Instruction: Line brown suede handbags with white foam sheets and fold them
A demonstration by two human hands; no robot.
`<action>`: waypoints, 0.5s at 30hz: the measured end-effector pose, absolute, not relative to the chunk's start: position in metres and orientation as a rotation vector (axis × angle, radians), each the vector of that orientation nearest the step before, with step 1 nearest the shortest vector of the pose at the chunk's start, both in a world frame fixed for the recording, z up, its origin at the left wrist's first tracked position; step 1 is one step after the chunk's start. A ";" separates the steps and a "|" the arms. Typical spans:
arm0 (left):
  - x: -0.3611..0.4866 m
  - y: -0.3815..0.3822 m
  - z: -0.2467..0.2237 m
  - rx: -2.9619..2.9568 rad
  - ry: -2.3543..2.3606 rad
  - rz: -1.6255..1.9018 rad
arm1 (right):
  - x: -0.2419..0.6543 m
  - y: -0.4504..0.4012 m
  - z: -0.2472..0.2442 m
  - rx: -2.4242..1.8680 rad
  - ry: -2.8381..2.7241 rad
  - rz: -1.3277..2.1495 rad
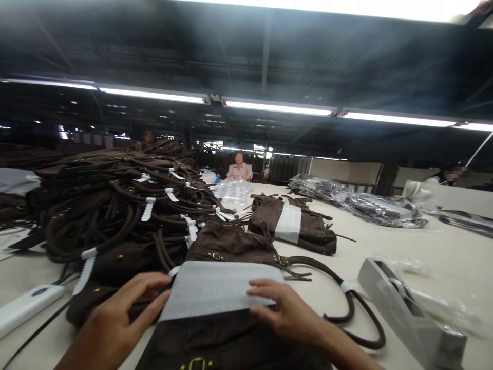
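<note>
A dark brown handbag (231, 339) with brass buckles lies before me on the table, a band of whitish wrapping sheet (215, 288) across its middle. Its looped handle (370, 313) stretches out to the right, with a white wrap around it. At the sheet's left edge is my left hand (119, 318), thumb and fingers apart, holding nothing. My right hand (285, 308) rests on the sheet's right part, fingers spread and slightly bent. Just beyond, another brown bag (262, 216) lies with a white band (288, 221) around it.
Brown bags with white-tagged handles pile high (115, 205) at the left. A grey tape dispenser (408, 313) stands at the right. Plastic-wrapped goods (362, 200) lie farther back. A white device (31, 308) with a black cable is at the lower left. A person (239, 168) sits across the table.
</note>
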State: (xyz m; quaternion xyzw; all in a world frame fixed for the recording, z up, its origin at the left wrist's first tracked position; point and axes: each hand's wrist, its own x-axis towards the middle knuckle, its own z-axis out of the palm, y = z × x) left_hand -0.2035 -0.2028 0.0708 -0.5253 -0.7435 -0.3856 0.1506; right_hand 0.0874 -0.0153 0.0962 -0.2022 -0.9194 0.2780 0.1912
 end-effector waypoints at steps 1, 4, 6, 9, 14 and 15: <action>-0.213 -0.181 0.081 -1.465 -2.307 -1.166 | 0.082 0.006 0.098 -0.699 -2.523 0.672; -0.236 -0.116 0.099 -1.395 -2.598 -1.137 | 0.065 0.069 0.078 -1.153 -2.420 0.457; -0.249 -0.083 0.099 -1.360 -2.716 -1.020 | 0.055 0.099 0.060 -1.398 -2.389 0.508; -0.262 -0.055 0.090 -1.240 -2.798 -1.070 | 0.044 0.119 0.041 -1.482 -2.334 0.578; -0.263 -0.040 0.077 -1.229 -2.814 -1.352 | 0.034 0.117 0.022 -1.489 -2.127 0.498; -0.261 -0.039 0.075 -1.252 -2.808 -1.423 | 0.036 0.116 0.017 -1.479 -2.081 0.516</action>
